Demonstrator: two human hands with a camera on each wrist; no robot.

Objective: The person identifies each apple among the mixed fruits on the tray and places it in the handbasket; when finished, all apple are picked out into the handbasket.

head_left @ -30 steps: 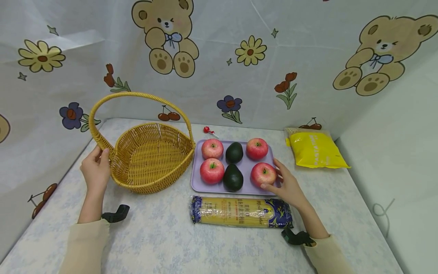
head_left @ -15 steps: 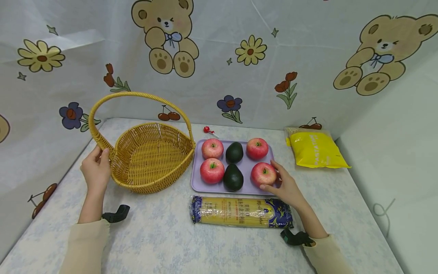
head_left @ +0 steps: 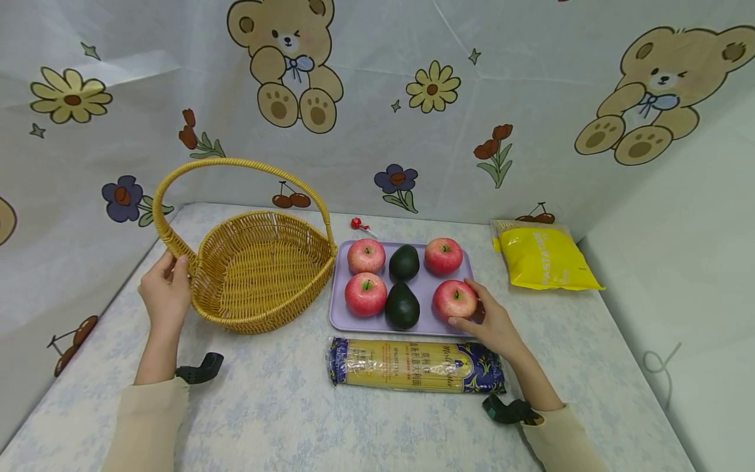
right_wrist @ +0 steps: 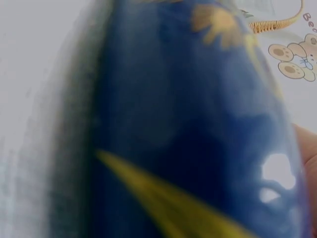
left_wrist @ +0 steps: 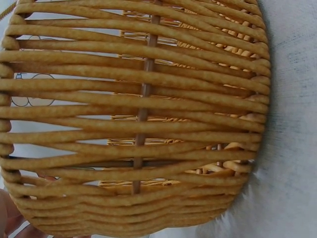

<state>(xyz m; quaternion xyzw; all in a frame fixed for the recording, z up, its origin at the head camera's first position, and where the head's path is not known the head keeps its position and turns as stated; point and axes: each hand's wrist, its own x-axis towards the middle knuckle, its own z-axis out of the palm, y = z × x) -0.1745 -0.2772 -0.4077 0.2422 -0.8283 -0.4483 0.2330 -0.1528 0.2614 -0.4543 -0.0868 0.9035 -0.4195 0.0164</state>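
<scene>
My left hand (head_left: 165,288) holds the yellow wicker basket (head_left: 265,278) at its left side, where the tall handle meets the rim. In the left wrist view the basket's woven wall (left_wrist: 133,104) fills most of the frame, with fingertips at the lower left corner. On the lilac tray (head_left: 427,314), my right hand (head_left: 492,324) grips the front right apple (head_left: 454,300), thumb at its front and fingers round its right side. Another red apple (head_left: 444,255) lies behind it. Two more apples (head_left: 366,294) and two dark green avocados (head_left: 402,306) share the tray.
A spaghetti packet (head_left: 415,364) lies in front of the tray; its blue end (right_wrist: 198,114) fills the right wrist view. A yellow pasta bag (head_left: 545,257) is at back right. Behind the tray lies a red lollipop (head_left: 356,223). A printed curtain (head_left: 366,78) closes off the back.
My right hand's fingers have drawn in closer round the front right apple. My left hand and the basket have stayed in place.
</scene>
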